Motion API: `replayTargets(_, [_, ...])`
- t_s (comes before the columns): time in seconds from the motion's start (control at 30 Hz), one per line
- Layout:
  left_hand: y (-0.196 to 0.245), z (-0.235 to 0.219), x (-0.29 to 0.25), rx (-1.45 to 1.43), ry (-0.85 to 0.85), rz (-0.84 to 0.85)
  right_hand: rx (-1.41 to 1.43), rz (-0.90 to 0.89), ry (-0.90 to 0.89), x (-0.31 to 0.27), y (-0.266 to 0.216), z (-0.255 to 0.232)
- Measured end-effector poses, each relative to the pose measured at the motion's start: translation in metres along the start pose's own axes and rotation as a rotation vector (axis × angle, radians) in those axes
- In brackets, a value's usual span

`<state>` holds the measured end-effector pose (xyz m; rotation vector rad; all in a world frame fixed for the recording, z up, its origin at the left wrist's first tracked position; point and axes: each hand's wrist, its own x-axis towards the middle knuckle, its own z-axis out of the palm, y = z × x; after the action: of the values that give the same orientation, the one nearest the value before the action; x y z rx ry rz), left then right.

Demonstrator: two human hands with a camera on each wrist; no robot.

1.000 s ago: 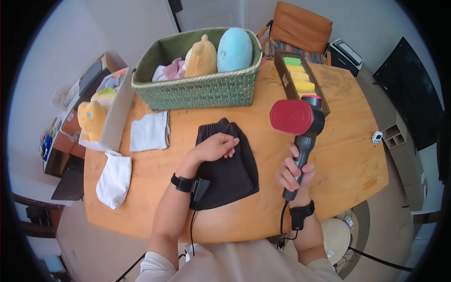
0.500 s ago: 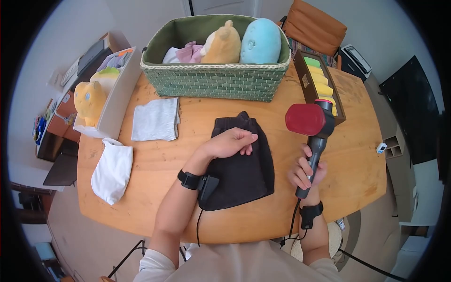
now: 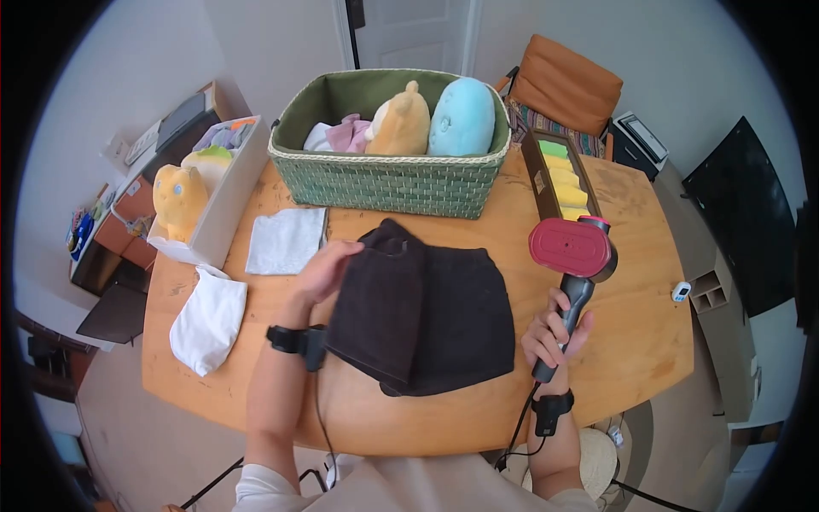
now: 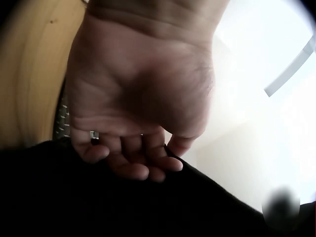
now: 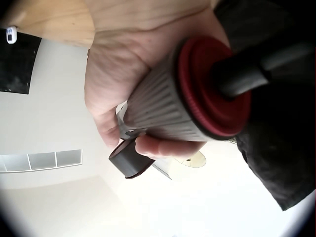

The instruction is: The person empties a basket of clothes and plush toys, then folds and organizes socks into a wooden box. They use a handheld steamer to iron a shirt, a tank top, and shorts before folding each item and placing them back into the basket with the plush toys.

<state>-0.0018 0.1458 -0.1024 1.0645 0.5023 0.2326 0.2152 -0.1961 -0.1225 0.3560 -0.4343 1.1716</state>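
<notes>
My left hand (image 3: pixel 324 271) pinches the upper edge of black shorts (image 3: pixel 465 316) lying on the wooden table. One layer of them is lifted and slants toward the left; the other stays spread flat to the right. In the left wrist view, my curled fingers (image 4: pixel 131 170) are at the edge of the dark cloth. My right hand (image 3: pixel 554 337) grips the grey handle of a handheld garment steamer (image 3: pixel 570 247), held upright right of the shorts. Its red oval plate faces me. The right wrist view shows the handle's ribbed end with a red ring (image 5: pixel 205 89) and a cord.
A green woven basket (image 3: pixel 384 183) with plush toys stands at the back. To the left are a white box (image 3: pixel 223 209) with a yellow plush, folded grey cloth (image 3: pixel 286 241) and white cloth (image 3: pixel 209 320). A brown tray (image 3: pixel 539 183) of yellow cloths sits back right; a small white device (image 3: pixel 681 292) lies far right.
My left hand has moved left from on top of the folded shorts and now holds one layer up, opening the fold. The right hand still holds the steamer upright. The head view has shifted.
</notes>
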Motion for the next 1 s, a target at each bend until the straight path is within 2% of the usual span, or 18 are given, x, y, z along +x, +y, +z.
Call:
replayTargets(0.03, [0.006,-0.009,-0.006,0.117,0.185,-0.051,0.011,0.006,-0.002,0.000,0.000,0.000])
replayTargets(0.07, [0.015,-0.018,-0.015,0.281,0.198,-0.055,0.021,0.006,0.000,-0.002,0.002,0.000])
replayTargets(0.1, [0.008,-0.043,-0.016,0.430,0.315,-0.042,0.025,-0.007,0.002,-0.002,0.003,0.000])
replayTargets(0.17, [0.023,-0.041,-0.046,0.569,0.365,0.028,0.011,0.009,0.019,-0.001,0.004,0.001])
replayTargets(0.3, [0.013,-0.050,-0.073,0.575,0.297,0.007,-0.012,0.022,0.047,-0.001,0.004,-0.001])
replayTargets(0.33, [0.003,-0.047,-0.074,0.609,0.226,0.045,-0.015,0.025,0.069,0.000,0.004,0.000])
replayTargets(0.43, [-0.016,-0.017,-0.081,0.698,0.074,0.113,-0.027,0.016,0.116,0.000,0.006,-0.001])
replayTargets(0.5, [-0.024,-0.002,-0.085,0.771,-0.046,0.068,-0.035,0.014,0.145,0.000,0.006,-0.001])
replayTargets(0.53, [-0.025,0.004,-0.086,0.764,-0.042,0.069,-0.037,0.017,0.152,0.001,0.006,-0.002])
replayTargets(0.6, [-0.026,0.010,-0.086,0.996,-0.203,-0.007,-0.034,0.018,0.165,0.001,0.007,-0.005])
replayTargets(0.63, [-0.031,0.006,-0.084,0.993,-0.202,-0.015,-0.038,0.018,0.170,0.002,0.009,-0.004])
replayTargets(0.7, [-0.043,-0.001,-0.080,0.809,-0.118,-0.046,-0.038,0.015,0.184,0.002,0.010,-0.002])
replayTargets(0.93, [-0.036,0.009,-0.084,0.950,-0.091,-0.018,-0.106,-0.016,0.247,0.004,0.013,0.004])
replayTargets(1.0, [-0.032,0.010,-0.084,0.913,-0.103,-0.092,-0.117,-0.019,0.235,0.003,0.012,0.002])
